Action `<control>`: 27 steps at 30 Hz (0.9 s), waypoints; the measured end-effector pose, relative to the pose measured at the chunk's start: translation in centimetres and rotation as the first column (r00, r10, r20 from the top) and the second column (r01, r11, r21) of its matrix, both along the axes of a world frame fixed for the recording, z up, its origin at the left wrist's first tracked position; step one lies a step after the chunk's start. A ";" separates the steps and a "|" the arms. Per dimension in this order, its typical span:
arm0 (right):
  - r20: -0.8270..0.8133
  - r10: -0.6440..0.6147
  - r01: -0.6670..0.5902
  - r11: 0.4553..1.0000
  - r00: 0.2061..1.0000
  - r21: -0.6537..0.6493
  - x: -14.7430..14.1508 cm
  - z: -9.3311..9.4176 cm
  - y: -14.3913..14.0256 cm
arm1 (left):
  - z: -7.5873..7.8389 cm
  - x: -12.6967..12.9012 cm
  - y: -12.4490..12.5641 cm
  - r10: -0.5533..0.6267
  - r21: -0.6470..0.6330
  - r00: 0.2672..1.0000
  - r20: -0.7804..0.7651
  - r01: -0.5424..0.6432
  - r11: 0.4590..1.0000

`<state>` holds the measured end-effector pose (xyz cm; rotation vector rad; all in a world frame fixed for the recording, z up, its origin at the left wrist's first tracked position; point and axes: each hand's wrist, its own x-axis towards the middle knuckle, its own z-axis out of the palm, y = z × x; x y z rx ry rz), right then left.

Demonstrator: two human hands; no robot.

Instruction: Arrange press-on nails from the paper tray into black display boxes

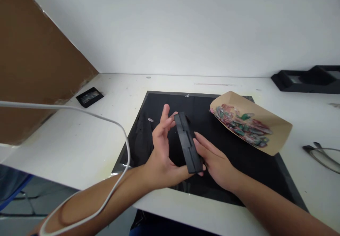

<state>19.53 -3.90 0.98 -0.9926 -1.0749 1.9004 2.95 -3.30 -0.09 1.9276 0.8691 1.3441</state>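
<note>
Brown panel (pixel 34 62): stands along the far left edge of the white table (pixel 79 140), leaning against the wall.
White cable (pixel 117 126): runs in from the left edge, arcs over the table and drops across the left forearm.
Small black tray (pixel 89 97): lies flat on the table near the brown panel, well apart from the hands.
Black mat (pixel 249 161): lies flat on the table in front of the person; the hands hover above its near half.
Left hand (pixel 162 151): palm turned toward the right, fingers spread fairly wide and extended upward; the fingertips and the base of the thumb meet the left side of the black part.
Black part (pixel 187 142): a long, narrow, flat piece held between both hands above the mat. Its long axis runs from the far end, near the left fingertips, toward the near end, slanting slightly to the right as it comes closer. It stands on edge, one broad ridged face turned up and to the right.
Right hand (pixel 215 160): fingers nearly straight and close together, pressed along the right side of the part near its near end; thumb hidden beneath.
Paper tray (pixel 276 126): tan, tilted, resting on the mat's far right corner, holding a heap of small coloured pieces (pixel 243 124).
Black moulded holders (pixel 308 78): sit at the far right by the wall.
Spectacles (pixel 322 156): lie on the table at the right edge.
</note>
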 end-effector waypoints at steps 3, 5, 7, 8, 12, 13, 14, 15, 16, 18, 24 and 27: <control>-0.011 0.156 -0.156 0.987 0.988 -0.046 0.0 0.7 -0.3 | 0.3 -0.1 0.1 -0.043 -0.009 0.999 0.031 0.043 0.999; 0.031 0.189 -0.190 0.981 0.982 0.029 0.1 1.0 -0.5 | 0.8 -0.3 0.1 -0.046 -0.051 0.998 0.032 0.048 0.998; 0.104 0.187 -0.199 0.972 0.977 0.124 0.3 1.0 -0.5 | 1.2 -0.5 0.3 -0.036 -0.113 0.996 0.081 0.045 0.993; 0.158 0.162 -0.189 0.966 0.974 0.175 0.4 0.9 -0.4 | 1.3 -0.6 0.4 -0.034 -0.158 0.993 0.113 0.052 0.986; 0.375 -0.142 -0.062 0.875 0.916 0.480 1.1 0.5 -0.5 | 1.5 -1.1 0.8 -0.022 -0.333 0.982 0.188 0.085 0.939; 0.376 -0.239 -0.017 0.825 0.895 0.564 1.2 0.4 -0.6 | 1.5 -1.2 0.9 -0.020 -0.358 0.983 0.181 0.085 0.930; 0.360 -0.321 0.024 0.773 0.876 0.634 1.3 0.4 -0.7 | 1.6 -1.2 0.9 -0.020 -0.375 0.985 0.174 0.085 0.923; 0.337 -0.378 0.054 0.731 0.862 0.680 1.3 0.3 -0.9 | 1.6 -1.3 0.9 -0.025 -0.387 0.986 0.166 0.088 0.918; 0.319 -0.407 0.072 0.704 0.856 0.706 1.3 0.3 -1.0 | 1.6 -1.3 0.9 -0.034 -0.395 0.987 0.156 0.094 0.914; 0.317 -0.399 0.069 0.708 0.860 0.703 1.2 0.3 -1.1 | 1.7 -1.4 0.8 -0.063 -0.410 0.991 0.121 0.107 0.906; 0.311 -0.191 0.008 0.863 0.931 0.506 1.0 1.0 -1.0 | 1.7 -1.6 0.8 -0.176 -0.418 0.984 0.039 0.176 0.891; 0.246 -0.157 0.036 0.900 0.957 0.434 1.0 1.2 -1.0 | 1.8 -1.7 1.1 -0.218 -0.413 0.975 0.042 0.216 0.885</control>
